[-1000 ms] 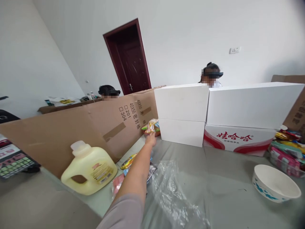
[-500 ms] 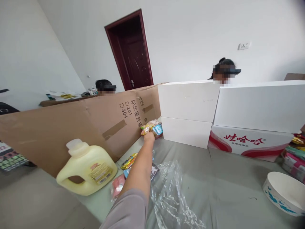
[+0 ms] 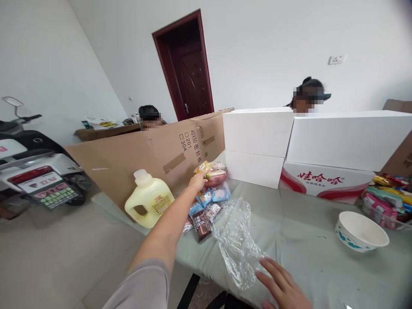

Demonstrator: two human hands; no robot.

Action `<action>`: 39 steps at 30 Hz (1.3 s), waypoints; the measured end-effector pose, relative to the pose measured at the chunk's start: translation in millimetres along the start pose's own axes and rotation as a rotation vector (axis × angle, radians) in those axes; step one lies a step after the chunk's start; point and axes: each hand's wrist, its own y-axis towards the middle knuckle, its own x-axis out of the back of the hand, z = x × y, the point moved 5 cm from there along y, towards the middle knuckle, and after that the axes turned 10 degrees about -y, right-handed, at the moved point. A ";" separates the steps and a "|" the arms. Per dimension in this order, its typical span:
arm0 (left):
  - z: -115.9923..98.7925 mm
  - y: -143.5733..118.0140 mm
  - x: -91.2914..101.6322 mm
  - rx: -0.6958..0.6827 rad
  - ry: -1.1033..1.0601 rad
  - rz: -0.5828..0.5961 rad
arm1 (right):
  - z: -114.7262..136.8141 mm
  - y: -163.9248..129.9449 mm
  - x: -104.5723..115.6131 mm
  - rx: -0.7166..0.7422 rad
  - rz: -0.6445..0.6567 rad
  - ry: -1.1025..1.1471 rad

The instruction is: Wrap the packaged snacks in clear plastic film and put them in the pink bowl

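A table (image 3: 305, 240) covered with a grey cloth is seen in a white-walled room with one dark red door (image 3: 189, 73). A long cardboard sheet (image 3: 135, 159) is stood on edge along the table's left side. Three boxes are stacked at the back: two white boxes (image 3: 257, 133) on the left, one large white box (image 3: 347, 137) set on a red-printed carton (image 3: 325, 182). One yellow jug (image 3: 149, 201), one white bowl (image 3: 360, 231), one clear plastic bag (image 3: 236, 240) are counted. Two other people are seen behind the barriers. The left hand (image 3: 197, 182) is stretched out and closed on a bundle of snack packets (image 3: 212, 171), held just above the table in front of the cardboard. More packets (image 3: 206, 208) are lying below it. The right hand (image 3: 283, 287) is laid flat with fingers spread, touching the bag's edge, gripping nothing. A heap of packets (image 3: 386, 197) is noted at far right
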 end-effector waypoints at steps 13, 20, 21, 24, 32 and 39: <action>-57.2 -94.6 30.6 -0.389 -0.018 -0.108 | -25.7 1.5 48.2 0.159 0.008 -0.782; -119.2 -170.0 -33.6 -0.683 -0.158 -0.031 | -11.4 32.5 105.2 -0.239 -0.341 0.398; -127.5 -181.5 -45.9 -0.723 -0.175 -0.014 | -10.2 39.9 104.7 -0.277 -0.319 0.563; -145.8 -210.5 -78.7 -0.824 -0.216 0.029 | -8.6 52.7 100.0 -0.274 -0.242 0.839; -131.5 -219.8 -108.3 -0.852 -0.207 0.123 | -53.0 33.6 88.5 -0.370 -0.425 0.912; -85.5 -103.4 -86.3 -0.428 0.060 0.124 | -74.1 30.5 92.0 -0.390 -0.465 0.923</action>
